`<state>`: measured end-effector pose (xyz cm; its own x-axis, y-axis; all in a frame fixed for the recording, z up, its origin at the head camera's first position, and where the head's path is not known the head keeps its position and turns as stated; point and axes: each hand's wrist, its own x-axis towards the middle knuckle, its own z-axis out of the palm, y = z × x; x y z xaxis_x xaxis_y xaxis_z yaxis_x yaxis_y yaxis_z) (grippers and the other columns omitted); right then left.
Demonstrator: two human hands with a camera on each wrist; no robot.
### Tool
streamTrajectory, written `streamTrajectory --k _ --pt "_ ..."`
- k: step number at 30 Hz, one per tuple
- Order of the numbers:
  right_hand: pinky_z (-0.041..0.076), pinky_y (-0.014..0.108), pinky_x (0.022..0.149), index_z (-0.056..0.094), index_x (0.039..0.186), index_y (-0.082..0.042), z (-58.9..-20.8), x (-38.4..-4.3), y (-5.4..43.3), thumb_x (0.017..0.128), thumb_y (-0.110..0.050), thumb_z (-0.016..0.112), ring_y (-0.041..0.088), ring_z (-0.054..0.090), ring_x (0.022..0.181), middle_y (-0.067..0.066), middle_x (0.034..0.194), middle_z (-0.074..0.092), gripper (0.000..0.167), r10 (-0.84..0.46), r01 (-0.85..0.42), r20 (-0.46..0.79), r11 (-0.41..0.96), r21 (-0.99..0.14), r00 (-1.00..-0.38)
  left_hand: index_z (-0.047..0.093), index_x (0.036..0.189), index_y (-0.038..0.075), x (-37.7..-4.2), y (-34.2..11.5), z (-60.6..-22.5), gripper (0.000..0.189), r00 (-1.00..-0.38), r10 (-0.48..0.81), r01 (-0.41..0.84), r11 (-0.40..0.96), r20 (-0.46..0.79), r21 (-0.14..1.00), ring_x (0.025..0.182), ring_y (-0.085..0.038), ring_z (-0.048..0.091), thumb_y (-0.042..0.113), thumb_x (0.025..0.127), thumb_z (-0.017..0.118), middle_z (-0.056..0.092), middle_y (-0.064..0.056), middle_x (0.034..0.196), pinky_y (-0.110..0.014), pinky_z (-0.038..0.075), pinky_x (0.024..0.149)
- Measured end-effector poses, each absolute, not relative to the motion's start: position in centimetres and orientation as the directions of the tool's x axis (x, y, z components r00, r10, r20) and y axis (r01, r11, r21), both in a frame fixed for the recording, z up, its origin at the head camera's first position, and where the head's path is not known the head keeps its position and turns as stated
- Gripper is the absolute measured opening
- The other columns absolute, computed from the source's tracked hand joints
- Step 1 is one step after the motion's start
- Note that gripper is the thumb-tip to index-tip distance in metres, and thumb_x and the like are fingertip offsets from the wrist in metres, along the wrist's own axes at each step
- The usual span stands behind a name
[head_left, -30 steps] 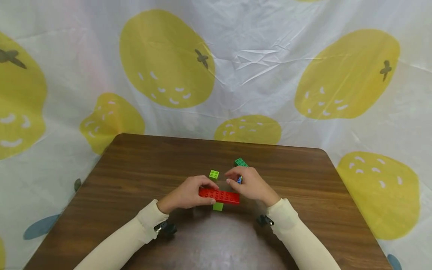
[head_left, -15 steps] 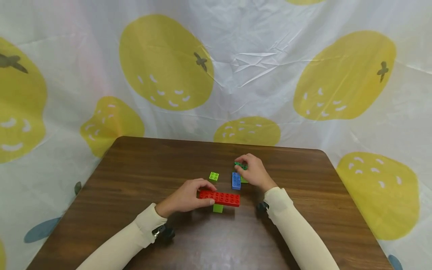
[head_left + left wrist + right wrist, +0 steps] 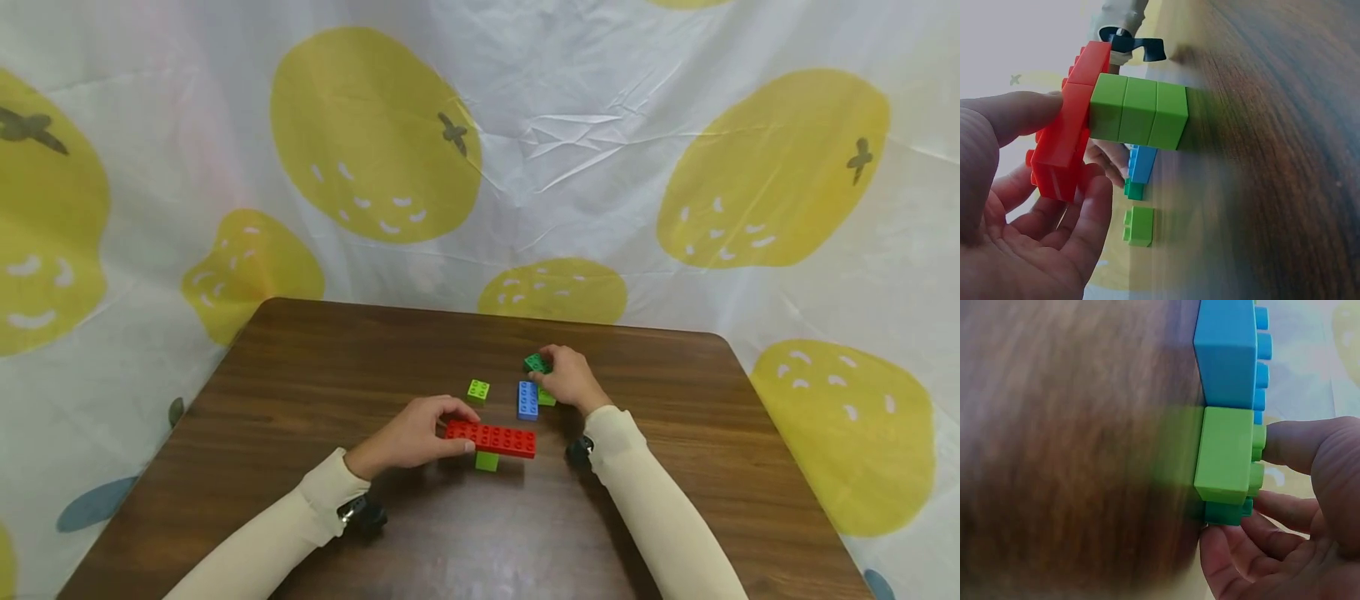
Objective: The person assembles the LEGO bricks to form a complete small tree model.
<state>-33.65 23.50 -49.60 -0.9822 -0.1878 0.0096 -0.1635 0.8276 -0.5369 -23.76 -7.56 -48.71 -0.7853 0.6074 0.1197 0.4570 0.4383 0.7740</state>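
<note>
My left hand (image 3: 415,432) pinches one end of a row of two red toy bricks (image 3: 512,442), thumb on the near side and fingers behind. In the left wrist view the red row sits across a stack of three light green bricks (image 3: 1138,112), making a T shape. Farther back on the right, my right hand (image 3: 572,379) has thumb and fingers around a dark green brick (image 3: 536,363). A long blue brick (image 3: 528,400) and a light green brick (image 3: 1225,453) stand close in front of it, side by side.
Another light green brick (image 3: 477,390) stands alone behind the red row, left of the blue brick. All of this is on a brown wooden table (image 3: 360,350). A lemon-print curtain (image 3: 570,183) hangs along the table's far edge.
My right hand has moved from beside the red row back to the dark green brick, uncovering the blue brick. My left hand keeps its hold on the red bricks.
</note>
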Motion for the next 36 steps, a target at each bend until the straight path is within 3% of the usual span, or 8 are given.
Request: streamTrajectory --k 9,18,26,36 --pt "0.057 0.047 0.089 0.068 0.135 0.000 -49.9 -33.8 24.3 0.097 -0.024 0.075 0.032 0.068 0.106 0.021 0.126 0.073 0.045 -0.127 -0.108 0.006 0.817 -0.567 -0.992 0.075 0.119 0.018 -23.7 -7.4 -48.6 0.031 -0.790 0.599 0.458 0.441 0.127 0.772 0.097 -0.013 0.062 0.029 0.091 0.084 0.074 0.004 0.113 -0.031 0.055 0.085" --pt "0.057 0.050 0.091 0.070 0.134 -0.002 -49.0 -33.1 24.7 0.097 -0.022 0.074 0.034 0.069 0.109 0.020 0.123 0.074 0.042 -0.181 -0.172 0.045 0.787 -0.592 -0.982 0.077 0.117 0.019 -23.7 -7.4 -48.6 0.030 -0.802 0.584 0.447 0.447 0.126 0.775 0.094 -0.014 0.060 0.030 0.091 0.085 0.074 0.005 0.112 -0.030 0.051 0.082" --pt "0.059 0.044 0.084 0.069 0.136 -0.003 -47.9 -31.9 24.5 0.098 -0.021 0.074 0.029 0.069 0.102 0.019 0.128 0.072 0.041 -0.218 -0.224 0.084 0.768 -0.601 -0.972 0.077 0.117 0.017 -23.7 -7.5 -48.4 0.030 -0.804 0.582 0.445 0.447 0.125 0.776 0.092 -0.014 0.059 0.030 0.091 0.086 0.074 0.004 0.111 -0.029 0.051 0.080" --pt "0.059 0.044 0.085 0.070 0.135 -0.005 -46.3 -29.5 23.5 0.099 -0.020 0.074 0.026 0.067 0.099 0.017 0.129 0.069 0.039 -0.283 -0.320 0.157 0.749 -0.580 -0.946 0.078 0.117 0.017 -23.8 -7.5 -48.3 0.031 -0.805 0.581 0.442 0.454 0.120 0.774 0.091 -0.013 0.059 0.029 0.090 0.086 0.074 0.003 0.110 -0.026 0.050 0.078"
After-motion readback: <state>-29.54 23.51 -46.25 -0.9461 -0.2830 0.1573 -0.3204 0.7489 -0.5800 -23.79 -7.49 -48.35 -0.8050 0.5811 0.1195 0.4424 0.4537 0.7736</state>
